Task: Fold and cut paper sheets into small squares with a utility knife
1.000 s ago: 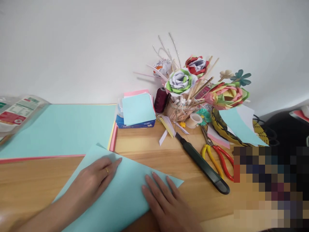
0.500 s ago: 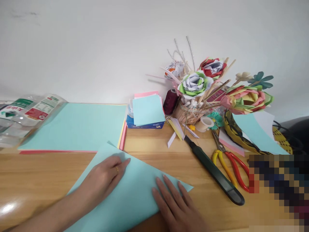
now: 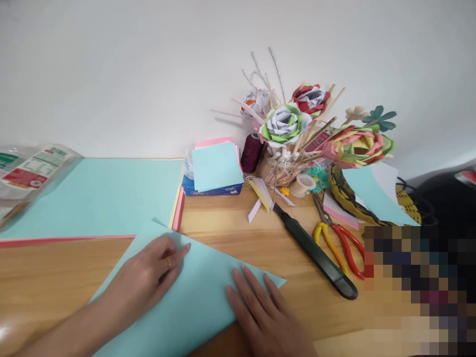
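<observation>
A light blue sheet of paper (image 3: pixel 201 292), folded over with a pointed corner at its right, lies on the wooden table. My left hand (image 3: pixel 152 270) rests on its upper left part, fingers curled together and a ring on one finger; whether anything is pinched is hidden. My right hand (image 3: pixel 262 310) lies flat with fingers spread on the right part of the sheet, pressing near its lower edge. A small tip of paper sticks up at the top corner, beside the stack of large coloured sheets (image 3: pixel 100 198).
Behind are a tissue box (image 3: pixel 215 190) topped with small paper squares (image 3: pixel 216 166) and a basket of paper flowers (image 3: pixel 277 168). A dark green knife (image 3: pixel 316 250) and scissors (image 3: pixel 336 238) lie right. Plastic packaging (image 3: pixel 33 171) sits far left.
The view has shifted slightly, so objects appear further left. Both hands stay at nearly the same places on the folded sheet.
</observation>
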`<state>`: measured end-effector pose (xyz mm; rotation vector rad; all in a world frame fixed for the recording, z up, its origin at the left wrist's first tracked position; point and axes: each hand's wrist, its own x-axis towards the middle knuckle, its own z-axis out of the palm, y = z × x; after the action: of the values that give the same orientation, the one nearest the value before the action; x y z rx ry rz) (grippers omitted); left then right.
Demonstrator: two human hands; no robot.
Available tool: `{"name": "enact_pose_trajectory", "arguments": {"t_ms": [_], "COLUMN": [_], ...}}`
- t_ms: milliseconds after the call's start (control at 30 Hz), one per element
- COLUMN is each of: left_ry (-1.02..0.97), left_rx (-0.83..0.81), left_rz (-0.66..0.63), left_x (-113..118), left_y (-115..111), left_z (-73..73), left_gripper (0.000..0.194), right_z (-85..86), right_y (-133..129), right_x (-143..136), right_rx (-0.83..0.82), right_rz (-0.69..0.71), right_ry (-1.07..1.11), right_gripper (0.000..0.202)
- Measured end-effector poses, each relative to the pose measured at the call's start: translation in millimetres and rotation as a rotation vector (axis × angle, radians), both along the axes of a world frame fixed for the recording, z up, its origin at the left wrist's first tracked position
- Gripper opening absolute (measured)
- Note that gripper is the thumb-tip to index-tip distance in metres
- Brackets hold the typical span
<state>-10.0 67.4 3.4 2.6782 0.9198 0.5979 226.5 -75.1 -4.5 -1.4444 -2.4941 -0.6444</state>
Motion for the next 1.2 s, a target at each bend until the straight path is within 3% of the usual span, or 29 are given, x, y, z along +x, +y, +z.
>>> {"name": "enact_pose_trajectory", "arguments": {"t_ms": [133, 300, 533, 767, 1000, 1133, 1200], "left_ry": [0.057, 0.097, 0.130, 0.086, 0.080, 0.074, 0.080], "left_rx": [0.016, -0.011, 0.024, 0.134, 0.167, 0.182, 0.175], "left_rz": [-0.022, -0.057, -0.090, -0.151, -0.166, -0.179, -0.177], "left_x": [-5, -12, -17, -14, -11, -10, -10], "left_y": [2, 6, 9, 11, 11, 11, 11], "left_z": [-0.5, -3.9, -12.1, -6.6, -2.8, -2.7, -3.8], "left_gripper": [0.036, 0.031, 0.031, 0.029, 0.028, 0.028, 0.028], "right_z": [1.3, -1.1, -6.1, -2.7, 11.7, 17.8, 21.2], "right_y": [-5, -13, -18, -25, -42, -50, -48], "right_x": [4, 14, 24, 41, 62, 61, 53], "right_rx": [-0.021, -0.089, -0.278, -0.330, -0.336, -0.117, -0.065], "right_rz": [-0.031, -0.011, -0.026, -0.097, -0.186, -0.251, -0.190], "right_ry": [-0.008, 0.019, 0.085, 0.087, 0.119, 0.137, 0.082], "right_gripper": [0.044, 0.079, 0.091, 0.115, 0.105, 0.077, 0.074]}}
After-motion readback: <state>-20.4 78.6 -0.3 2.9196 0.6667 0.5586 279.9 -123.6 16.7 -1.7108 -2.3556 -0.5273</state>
